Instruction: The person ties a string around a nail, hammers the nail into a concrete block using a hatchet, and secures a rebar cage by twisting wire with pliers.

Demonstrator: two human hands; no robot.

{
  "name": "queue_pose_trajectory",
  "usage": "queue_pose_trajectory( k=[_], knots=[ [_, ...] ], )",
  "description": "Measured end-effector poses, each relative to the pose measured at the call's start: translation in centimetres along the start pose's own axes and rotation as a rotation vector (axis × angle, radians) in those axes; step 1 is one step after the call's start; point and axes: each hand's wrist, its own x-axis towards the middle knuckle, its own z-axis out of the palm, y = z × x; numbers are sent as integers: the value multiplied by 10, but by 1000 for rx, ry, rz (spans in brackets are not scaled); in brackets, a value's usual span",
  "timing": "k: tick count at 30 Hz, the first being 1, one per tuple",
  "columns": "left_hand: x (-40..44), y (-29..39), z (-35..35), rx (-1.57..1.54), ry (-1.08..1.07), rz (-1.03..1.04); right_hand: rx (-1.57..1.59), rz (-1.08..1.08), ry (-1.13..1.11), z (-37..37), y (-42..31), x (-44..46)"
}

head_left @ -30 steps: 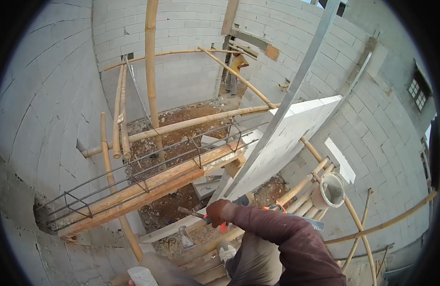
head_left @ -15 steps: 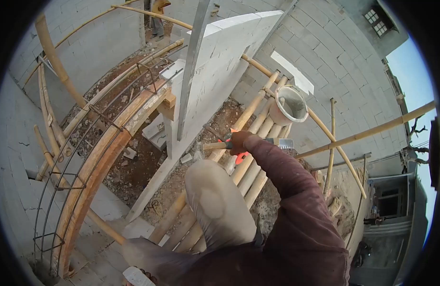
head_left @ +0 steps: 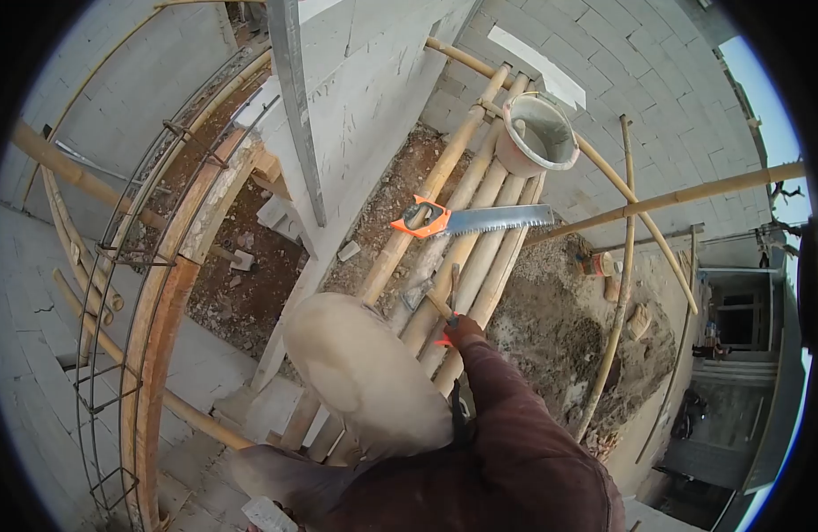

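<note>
Platform (head_left: 461, 146): bamboo poles side by side, rubble ground below, grey block wall (head_left: 635, 97) beyond. Bucket (head_left: 531, 146) near far end. Your right hand (head_left: 465, 332): arm extended forward, low over poles, fingers closed around wood-handled tool (head_left: 442, 307). Your left hand (head_left: 288, 512): barely showing at bottom edge, fingers cannot be told. Saw (head_left: 502, 219): orange handle, toothed grey blade, lying across poles beyond tool.
</note>
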Motion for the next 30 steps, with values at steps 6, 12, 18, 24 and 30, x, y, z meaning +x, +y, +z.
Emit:
queue_pose_trajectory(
  k=[6, 12, 18, 24, 30],
  knots=[
    [3, -15, 7, -9, 24, 82, -23, -82, 166, -18, -3, -30],
    [1, -14, 2, 6, 34, 9, 253, 128, 319, -17, 14, 11],
    [-5, -7, 17, 38, -24, 10, 183, 263, 323, -9, 20, 47],
    [-8, -9, -5, 56, 15, 76, 96, -87, 630, -20, -32, 37],
    [-20, -7, 34, 176, -60, 94, 631, -1047, 437, -116, -262, -87]
  ],
)
